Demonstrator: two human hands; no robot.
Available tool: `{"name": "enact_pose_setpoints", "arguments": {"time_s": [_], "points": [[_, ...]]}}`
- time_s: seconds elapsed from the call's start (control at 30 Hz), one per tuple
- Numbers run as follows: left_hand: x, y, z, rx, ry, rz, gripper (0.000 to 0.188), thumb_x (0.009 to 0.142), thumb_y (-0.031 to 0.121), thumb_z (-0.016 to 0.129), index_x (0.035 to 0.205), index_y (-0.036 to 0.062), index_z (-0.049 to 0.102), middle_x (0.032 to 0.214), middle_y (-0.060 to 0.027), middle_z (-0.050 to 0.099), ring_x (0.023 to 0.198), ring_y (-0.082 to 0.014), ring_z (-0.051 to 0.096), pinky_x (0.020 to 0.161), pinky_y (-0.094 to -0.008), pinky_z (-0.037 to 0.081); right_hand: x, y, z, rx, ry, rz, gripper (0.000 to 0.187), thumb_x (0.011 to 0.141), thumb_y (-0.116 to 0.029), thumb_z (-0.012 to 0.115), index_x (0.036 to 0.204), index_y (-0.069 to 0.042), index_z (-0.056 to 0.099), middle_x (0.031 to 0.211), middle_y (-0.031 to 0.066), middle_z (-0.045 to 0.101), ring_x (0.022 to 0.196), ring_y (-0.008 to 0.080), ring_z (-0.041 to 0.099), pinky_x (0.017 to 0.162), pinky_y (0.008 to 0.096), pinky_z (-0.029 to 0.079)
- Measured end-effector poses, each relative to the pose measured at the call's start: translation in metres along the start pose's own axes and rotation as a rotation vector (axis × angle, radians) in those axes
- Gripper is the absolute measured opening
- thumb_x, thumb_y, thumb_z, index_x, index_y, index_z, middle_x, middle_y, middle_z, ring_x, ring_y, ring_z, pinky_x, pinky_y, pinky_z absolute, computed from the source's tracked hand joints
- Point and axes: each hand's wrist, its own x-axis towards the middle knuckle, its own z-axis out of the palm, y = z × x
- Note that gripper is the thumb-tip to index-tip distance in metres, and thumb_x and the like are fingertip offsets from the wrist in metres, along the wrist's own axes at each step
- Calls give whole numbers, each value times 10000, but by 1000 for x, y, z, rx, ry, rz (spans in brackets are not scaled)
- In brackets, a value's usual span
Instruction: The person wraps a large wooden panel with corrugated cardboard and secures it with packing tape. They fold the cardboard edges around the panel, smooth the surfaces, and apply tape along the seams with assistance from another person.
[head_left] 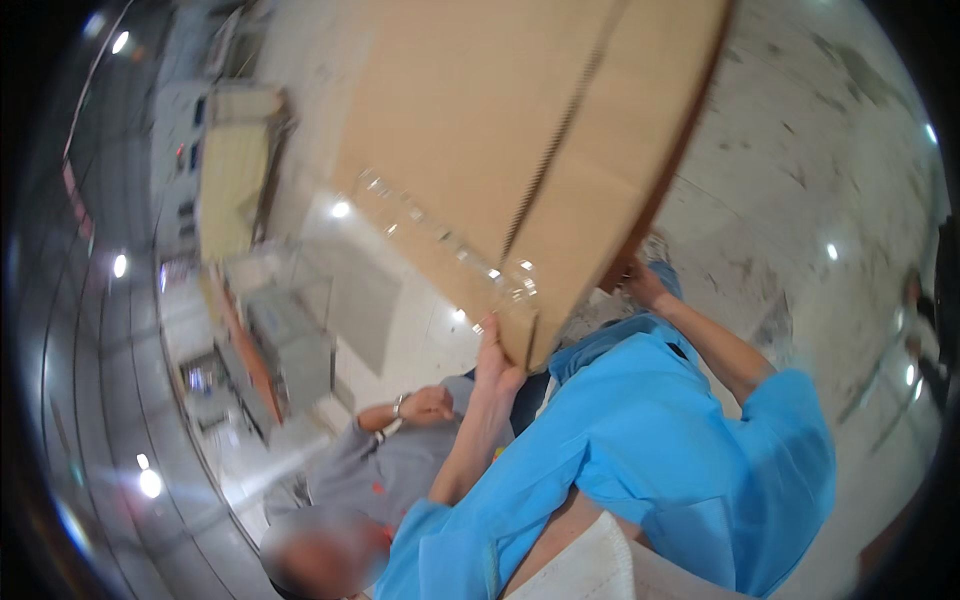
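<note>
A large tan cardboard sheet [470, 110], looking like a big flat carton, tilts up in front of me. A dark slit with a jagged edge runs along it, and its right edge is reddish brown. My left hand [497, 362] is closed on its near corner, fingers partly hidden. My right hand [643, 284] is closed at the brown right edge, low down, with its fingertips hidden behind the board. Across the cardboard near my left hand lies a shiny clear plastic strip [450, 240].
Close on my left is a co-worker in a grey top, with a hand [428, 404] and a wristwatch near my left forearm. Grey machinery [285, 330] and a cream-coloured stack [232, 190] stand farther left. Scuffed pale floor [760, 190] lies to the right.
</note>
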Motion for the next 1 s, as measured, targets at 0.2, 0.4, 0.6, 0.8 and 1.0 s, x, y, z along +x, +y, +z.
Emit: {"name": "enact_pose_setpoints", "arguments": {"time_s": [0.2, 0.4, 0.6, 0.8, 1.0], "points": [[45, -48, -12, -192, -196, -43, 557, 1029, 472, 530, 1421, 78, 497, 1425, -115, 563, 1324, -315, 518, 1122, -512, 418, -6, 14, -10, -84, -2, -33, 514, 867, -7, 560, 1376, 16, 485, 1229, 190, 641, 1135, 333, 612, 979, 414, 480], [99, -78, -12, -256, -260, -126, 603, 1021, 483, 539, 1457, 76, 450, 1475, -122, 515, 1359, -317, 488, 1143, -519, 389, -14, 25, -30, -429, 9, -85, 553, 873, -71, 570, 1407, 28, 468, 1362, 207, 604, 1235, 342, 590, 1018, 402, 449], [124, -62, -48, 25, -183, -130, 727, 993, 634, 481, 1468, 85, 445, 1483, -117, 514, 1347, -297, 498, 1144, -464, 351, -52, 31, -20, -20, 230, 206, 492, 947, -150, 559, 1382, 57, 462, 1210, 223, 643, 1055, 315, 664, 881, 387, 552], [220, 32, -65, -142, 126, 94, 792, 957, 716, 450, 1365, 38, 497, 1184, -104, 628, 1043, -212, 572, 944, -385, 421, -85, 61, 33, 501, 331, 539, 772, 983, -620, 512, 1421, 12, 448, 1210, 171, 623, 1062, 261, 646, 863, 399, 566], [307, 197, -97, -50, -26, 266, 1079, 869, 756, 548, 1545, -41, 281, 1556, -209, 386, 1391, -318, 415, 1126, -485, 345, -73, 42, 79, 244, 209, 271, 742, 990, -625, 505, 1392, -2, 474, 1223, 170, 635, 1019, 279, 657, 828, 322, 562]]}}
